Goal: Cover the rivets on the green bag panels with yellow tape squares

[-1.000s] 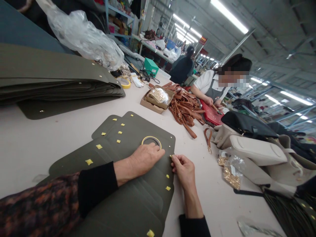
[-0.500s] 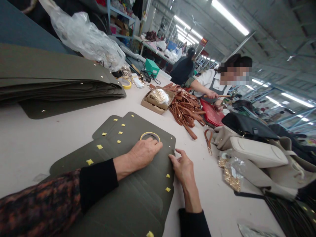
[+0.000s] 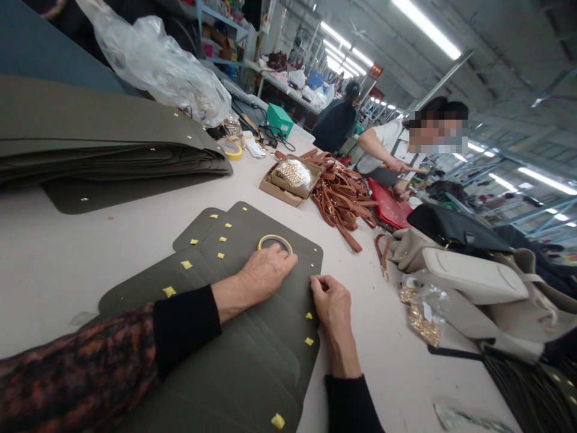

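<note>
Dark olive sheets (image 3: 252, 355) with small yellow tape pieces lie in front of me on the pale table. My left hand (image 3: 269, 270) rests over the upper part, its fingers curled against the near rim of a yellow tape roll (image 3: 275, 237). At the right edge of the sheets is my right hand (image 3: 331, 297), thumb and index finger pinched together by the edge; whatever is between them is too small to make out. Two small metal dots show just above that pinch.
Folded olive sheets (image 3: 108, 132) are stacked at the left. Beyond are an open cardboard box (image 3: 288, 186), brown straps (image 3: 340, 198) and a person (image 3: 387, 144) holding a stick-like tool. Bags (image 3: 473, 276) and bagged gold chain (image 3: 424, 319) lie at the right.
My right thumb and index finger, apart before, have closed together at the sheet's edge. My left hand stays by the tape roll. The person across has shifted slightly.
</note>
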